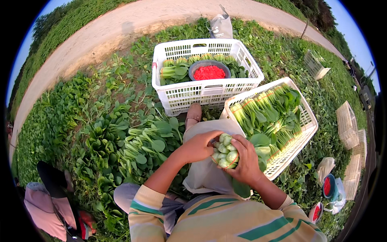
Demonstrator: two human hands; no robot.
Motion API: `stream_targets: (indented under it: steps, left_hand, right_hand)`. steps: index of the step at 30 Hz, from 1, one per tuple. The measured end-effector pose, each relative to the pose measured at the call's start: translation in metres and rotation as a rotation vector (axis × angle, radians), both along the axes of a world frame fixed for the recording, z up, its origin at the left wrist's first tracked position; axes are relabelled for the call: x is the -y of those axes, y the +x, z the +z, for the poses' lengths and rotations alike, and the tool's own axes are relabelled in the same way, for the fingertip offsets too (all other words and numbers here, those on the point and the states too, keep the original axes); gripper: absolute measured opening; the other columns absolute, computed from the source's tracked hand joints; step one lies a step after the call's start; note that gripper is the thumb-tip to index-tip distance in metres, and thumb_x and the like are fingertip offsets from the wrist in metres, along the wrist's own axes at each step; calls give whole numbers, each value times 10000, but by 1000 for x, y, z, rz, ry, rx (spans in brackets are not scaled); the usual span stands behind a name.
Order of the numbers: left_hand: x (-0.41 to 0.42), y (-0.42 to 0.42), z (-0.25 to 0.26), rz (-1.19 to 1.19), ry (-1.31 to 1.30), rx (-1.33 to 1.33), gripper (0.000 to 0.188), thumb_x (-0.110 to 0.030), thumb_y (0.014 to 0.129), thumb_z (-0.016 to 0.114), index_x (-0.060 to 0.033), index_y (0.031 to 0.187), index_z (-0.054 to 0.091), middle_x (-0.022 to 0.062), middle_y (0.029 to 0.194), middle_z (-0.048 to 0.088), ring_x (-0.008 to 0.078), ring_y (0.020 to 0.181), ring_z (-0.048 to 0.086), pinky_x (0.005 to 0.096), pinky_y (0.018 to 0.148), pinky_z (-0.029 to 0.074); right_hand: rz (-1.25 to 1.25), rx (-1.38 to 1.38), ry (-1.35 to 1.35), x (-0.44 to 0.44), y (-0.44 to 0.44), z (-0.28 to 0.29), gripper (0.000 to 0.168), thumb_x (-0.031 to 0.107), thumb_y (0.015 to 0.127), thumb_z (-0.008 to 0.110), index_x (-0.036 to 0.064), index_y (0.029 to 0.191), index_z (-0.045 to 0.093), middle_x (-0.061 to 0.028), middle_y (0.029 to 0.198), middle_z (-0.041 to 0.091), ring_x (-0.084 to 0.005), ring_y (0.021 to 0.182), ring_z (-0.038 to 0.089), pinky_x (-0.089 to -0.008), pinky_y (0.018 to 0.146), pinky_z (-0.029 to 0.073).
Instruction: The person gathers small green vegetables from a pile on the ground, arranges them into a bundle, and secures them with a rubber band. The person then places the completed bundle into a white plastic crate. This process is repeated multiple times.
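Observation:
A bunch of bok choy (225, 151) is held over my lap, its pale stem ends facing up towards me. My right hand (246, 160) wraps it from the right, and its leaves come out beyond that hand. On the left side, my left hand (199, 146) grips the same bunch; some of its fingertips are hidden behind the stems. Thin red rubber bands cross the stem ends. Just right of my hands stands a white plastic crate (307, 137), tilted in view, with banded bok choy bunches (266, 103) in rows.
Ahead is another white crate (181, 87) with bunches and a dark bowl (192, 72) of red rubber bands (210, 72). Loose bok choy (145, 148) lies on the ground to my left. Another person (45, 208) is at lower left. More crates (347, 124) stand at right.

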State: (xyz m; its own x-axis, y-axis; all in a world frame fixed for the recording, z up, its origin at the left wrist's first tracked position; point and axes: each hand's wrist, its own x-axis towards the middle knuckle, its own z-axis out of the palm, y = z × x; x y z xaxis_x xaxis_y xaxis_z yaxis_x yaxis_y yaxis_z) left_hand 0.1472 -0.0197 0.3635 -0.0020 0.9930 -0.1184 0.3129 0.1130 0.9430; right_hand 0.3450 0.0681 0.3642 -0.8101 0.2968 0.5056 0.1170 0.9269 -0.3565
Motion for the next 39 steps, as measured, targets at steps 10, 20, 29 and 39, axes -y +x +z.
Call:
stream_targets:
  steps: [10, 20, 29, 39]
  left_hand:
    - [21, 43, -40, 387, 190, 757, 691, 127, 751, 470, -109, 1392, 367, 106, 1281, 497, 159, 1092, 519, 297, 919, 432]
    - [35, 95, -50, 795, 482, 727, 385, -23, 826, 599, -26, 1194, 485, 116, 1288, 490, 233, 1137, 502, 351, 953, 418]
    - [44, 96, -28, 768, 757, -536, 201, -82, 732, 748, -53, 897, 635, 121, 1199, 554, 315, 1048, 526, 401, 901, 425]
    - [43, 93, -11, 646, 808, -504, 122, -71, 766, 708, -59, 870, 645, 98, 1274, 545, 309, 1123, 492, 413, 957, 393]
  right_hand:
    - [-8, 65, -210, -6, 1, 11, 942, 309, 570, 880, 54, 1316, 364, -183, 1289, 468, -363, 1194, 473, -432, 988, 409]
    - [-70, 96, -252, 2, 5, 17, 915, 328, 628, 843, 61, 1343, 339, -177, 1250, 482, -378, 1151, 481, -449, 964, 402]
    - [-28, 96, -187, 5, 7, 27, 913, 325, 666, 811, 34, 1364, 299, -211, 1216, 481, -388, 1103, 495, -449, 930, 422]
    - [-155, 167, -149, 8, -2, 20, 939, 190, 648, 793, 5, 1380, 235, -244, 1235, 450, -422, 1116, 481, -447, 945, 421]
